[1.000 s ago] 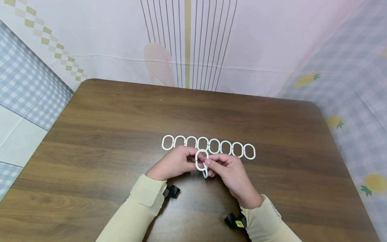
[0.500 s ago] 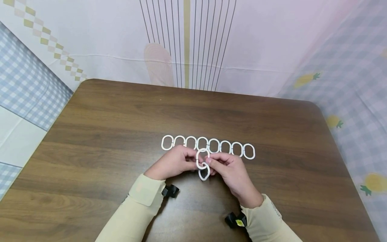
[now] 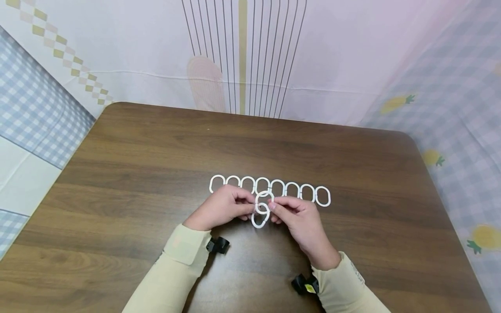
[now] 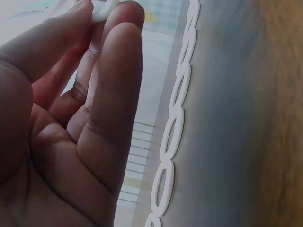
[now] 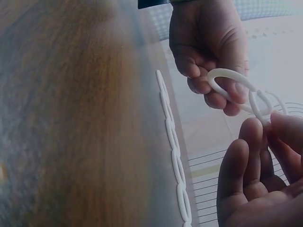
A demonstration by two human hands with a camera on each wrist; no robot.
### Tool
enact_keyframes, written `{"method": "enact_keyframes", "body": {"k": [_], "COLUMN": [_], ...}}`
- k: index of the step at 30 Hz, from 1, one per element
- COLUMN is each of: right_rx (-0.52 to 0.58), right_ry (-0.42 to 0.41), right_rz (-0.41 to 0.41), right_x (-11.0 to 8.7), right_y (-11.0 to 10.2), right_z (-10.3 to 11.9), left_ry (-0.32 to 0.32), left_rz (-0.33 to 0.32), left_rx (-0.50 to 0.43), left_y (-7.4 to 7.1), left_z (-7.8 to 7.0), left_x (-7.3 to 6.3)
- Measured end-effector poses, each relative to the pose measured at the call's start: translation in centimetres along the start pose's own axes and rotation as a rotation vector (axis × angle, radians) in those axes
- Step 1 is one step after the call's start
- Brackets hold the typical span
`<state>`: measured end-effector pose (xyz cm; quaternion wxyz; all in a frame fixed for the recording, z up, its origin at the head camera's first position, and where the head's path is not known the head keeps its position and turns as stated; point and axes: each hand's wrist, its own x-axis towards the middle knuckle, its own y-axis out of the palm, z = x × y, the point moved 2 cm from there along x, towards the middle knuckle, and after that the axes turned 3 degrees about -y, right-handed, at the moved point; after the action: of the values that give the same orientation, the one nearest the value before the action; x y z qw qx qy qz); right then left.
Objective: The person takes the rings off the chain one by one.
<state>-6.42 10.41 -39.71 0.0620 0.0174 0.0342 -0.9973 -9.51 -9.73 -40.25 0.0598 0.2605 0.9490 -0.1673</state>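
Note:
Two white oval rings, like plastic curtain rings, are linked through each other between the hands in the head view. My left hand (image 3: 224, 208) pinches the lower ring (image 3: 258, 226) between thumb and fingers, and the right wrist view shows that ring (image 5: 225, 72) tilted at the thumb. Thumb and index finger of my right hand (image 3: 303, 221) pinch the upper ring (image 3: 264, 192) at its right side. Just behind the hands, a row of several like rings (image 3: 329, 196) lies end to end sideways on the table; my left hand covers the lower parts of some.
The brown wooden table (image 3: 156, 143) spreads around the hands. A patterned cloth (image 3: 332, 52) hangs behind its far edge, with checked cloth at both sides. Black wrist cameras (image 3: 218, 245) are strapped at both sleeves.
The lower ring has turned from edge-on to facing the camera and swung slightly left. The left hand has shifted a little left; the right hand has barely moved, its ring tilting.

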Motion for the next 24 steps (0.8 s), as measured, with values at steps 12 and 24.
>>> {"method": "enact_keyframes", "body": {"k": [12,24], "right_rx": [-0.116,-0.209], "right_ry": [-0.122,-0.211], "right_rz": [-0.011,-0.002], "right_x": [0.0,-0.1], "right_y": [0.1,0.1], "right_z": [0.0,-0.2], "left_ry": [0.011,-0.011], "left_rz": [-0.05,-0.086], "left_rx": [-0.011,-0.046], "left_y": [-1.0,-1.7], "left_z": [0.2,0.4], "left_x": [0.0,-0.1]}}
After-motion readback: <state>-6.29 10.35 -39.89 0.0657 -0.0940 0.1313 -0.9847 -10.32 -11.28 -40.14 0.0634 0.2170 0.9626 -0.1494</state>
